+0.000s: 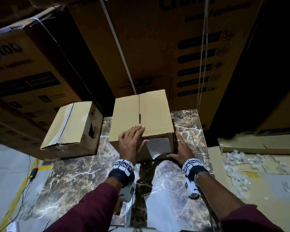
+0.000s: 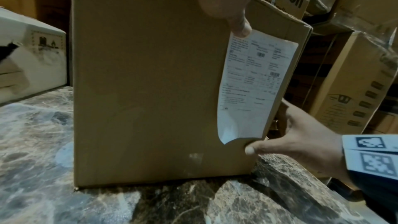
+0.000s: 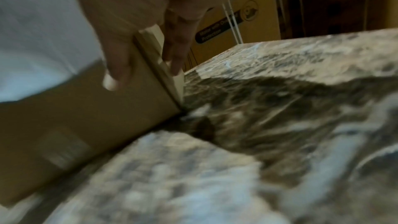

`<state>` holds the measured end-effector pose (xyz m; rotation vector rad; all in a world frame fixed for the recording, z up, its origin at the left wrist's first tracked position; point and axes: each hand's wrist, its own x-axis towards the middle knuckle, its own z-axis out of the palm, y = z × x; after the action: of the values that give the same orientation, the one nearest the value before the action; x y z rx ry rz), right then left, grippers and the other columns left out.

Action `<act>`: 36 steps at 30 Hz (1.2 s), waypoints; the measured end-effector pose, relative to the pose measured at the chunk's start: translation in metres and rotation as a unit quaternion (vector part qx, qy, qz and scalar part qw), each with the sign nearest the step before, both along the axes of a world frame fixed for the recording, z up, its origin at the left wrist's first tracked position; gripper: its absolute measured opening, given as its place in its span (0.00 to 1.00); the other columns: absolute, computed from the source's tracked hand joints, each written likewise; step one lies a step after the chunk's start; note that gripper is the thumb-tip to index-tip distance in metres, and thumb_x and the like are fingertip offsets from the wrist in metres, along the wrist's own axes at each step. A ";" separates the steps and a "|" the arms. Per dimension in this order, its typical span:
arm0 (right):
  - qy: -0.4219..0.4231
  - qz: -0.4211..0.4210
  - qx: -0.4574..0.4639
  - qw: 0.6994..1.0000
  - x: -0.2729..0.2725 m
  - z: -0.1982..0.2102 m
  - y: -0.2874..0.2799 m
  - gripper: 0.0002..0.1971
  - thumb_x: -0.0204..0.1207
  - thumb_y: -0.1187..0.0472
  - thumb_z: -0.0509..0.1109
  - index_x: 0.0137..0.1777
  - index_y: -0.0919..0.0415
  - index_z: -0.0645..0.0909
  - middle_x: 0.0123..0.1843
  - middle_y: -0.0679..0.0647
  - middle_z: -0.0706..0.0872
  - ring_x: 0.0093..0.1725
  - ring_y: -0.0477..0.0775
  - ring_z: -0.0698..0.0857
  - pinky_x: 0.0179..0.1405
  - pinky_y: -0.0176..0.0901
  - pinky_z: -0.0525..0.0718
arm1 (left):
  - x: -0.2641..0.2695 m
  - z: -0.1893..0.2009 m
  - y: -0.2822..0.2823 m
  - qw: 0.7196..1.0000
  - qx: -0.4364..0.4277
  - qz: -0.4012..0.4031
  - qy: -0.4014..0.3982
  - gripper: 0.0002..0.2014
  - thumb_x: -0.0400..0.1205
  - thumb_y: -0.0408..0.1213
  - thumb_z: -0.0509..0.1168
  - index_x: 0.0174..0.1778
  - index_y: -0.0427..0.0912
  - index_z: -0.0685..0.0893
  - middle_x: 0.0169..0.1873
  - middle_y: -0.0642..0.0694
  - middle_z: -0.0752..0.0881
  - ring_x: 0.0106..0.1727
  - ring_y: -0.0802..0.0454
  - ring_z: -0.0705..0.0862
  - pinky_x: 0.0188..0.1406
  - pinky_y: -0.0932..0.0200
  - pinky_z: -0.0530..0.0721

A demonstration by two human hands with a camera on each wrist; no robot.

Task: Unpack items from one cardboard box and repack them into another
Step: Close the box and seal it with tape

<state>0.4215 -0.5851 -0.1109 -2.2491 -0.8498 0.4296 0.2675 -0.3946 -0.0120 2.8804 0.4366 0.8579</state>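
While hands steady it, closed cardboard box, peeling label

Bare marble tabletop before closed box, stacked cartons behind.

Dim storeroom: brown marble table, stacked printed cartons behind, grey floor.

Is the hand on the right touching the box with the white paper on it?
Touching. In the left wrist view the right hand grips the box at its near corner, thumb pressed below the white label.
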 end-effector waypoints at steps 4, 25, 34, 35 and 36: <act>-0.056 -0.068 0.129 0.988 -0.015 0.028 -0.004 0.70 0.54 0.36 0.86 0.87 0.40 0.40 0.88 0.43 0.46 0.85 0.52 0.59 0.70 0.53 0.73 | -0.001 -0.002 0.000 1.000 -0.003 0.006 -0.004 0.22 0.83 0.54 0.69 0.72 0.49 0.84 0.71 0.51 0.84 0.73 0.50 0.80 0.66 0.56 0.64; -0.230 0.059 0.165 0.957 0.007 0.086 0.002 0.29 0.80 0.38 0.65 0.78 0.48 0.76 0.81 0.49 0.72 0.71 0.57 0.80 0.51 0.63 0.90 | -0.002 -0.005 -0.001 1.000 0.012 0.010 -0.023 0.23 0.82 0.48 0.74 0.73 0.47 0.83 0.72 0.49 0.84 0.75 0.50 0.77 0.70 0.50 0.67; -0.263 -0.024 0.098 0.959 -0.015 0.098 0.027 0.35 0.62 0.38 0.82 0.66 0.54 0.81 0.72 0.55 0.75 0.63 0.58 0.83 0.43 0.51 0.90 | -0.003 -0.009 -0.001 1.000 0.021 0.009 -0.021 0.22 0.85 0.47 0.66 0.75 0.45 0.82 0.73 0.47 0.82 0.76 0.47 0.78 0.70 0.46 0.69; -0.251 -0.013 0.113 0.961 -0.013 0.097 0.023 0.33 0.64 0.42 0.83 0.67 0.55 0.81 0.73 0.55 0.75 0.64 0.58 0.82 0.46 0.52 0.91 | -0.003 -0.009 0.000 1.000 0.025 0.008 -0.017 0.22 0.86 0.48 0.65 0.75 0.45 0.81 0.74 0.47 0.82 0.77 0.47 0.78 0.69 0.46 0.69; -0.231 0.000 0.132 0.964 -0.010 0.096 0.019 0.32 0.65 0.47 0.84 0.69 0.55 0.82 0.74 0.54 0.74 0.66 0.57 0.81 0.49 0.55 0.91 | -0.003 -0.009 0.001 0.999 0.028 0.007 -0.013 0.22 0.87 0.49 0.63 0.76 0.46 0.81 0.74 0.47 0.82 0.77 0.47 0.78 0.70 0.47 0.69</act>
<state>0.4115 -0.5664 -0.0148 -2.1235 -1.0694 -0.2151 0.2643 -0.3937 -0.0210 2.9174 0.4366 0.9225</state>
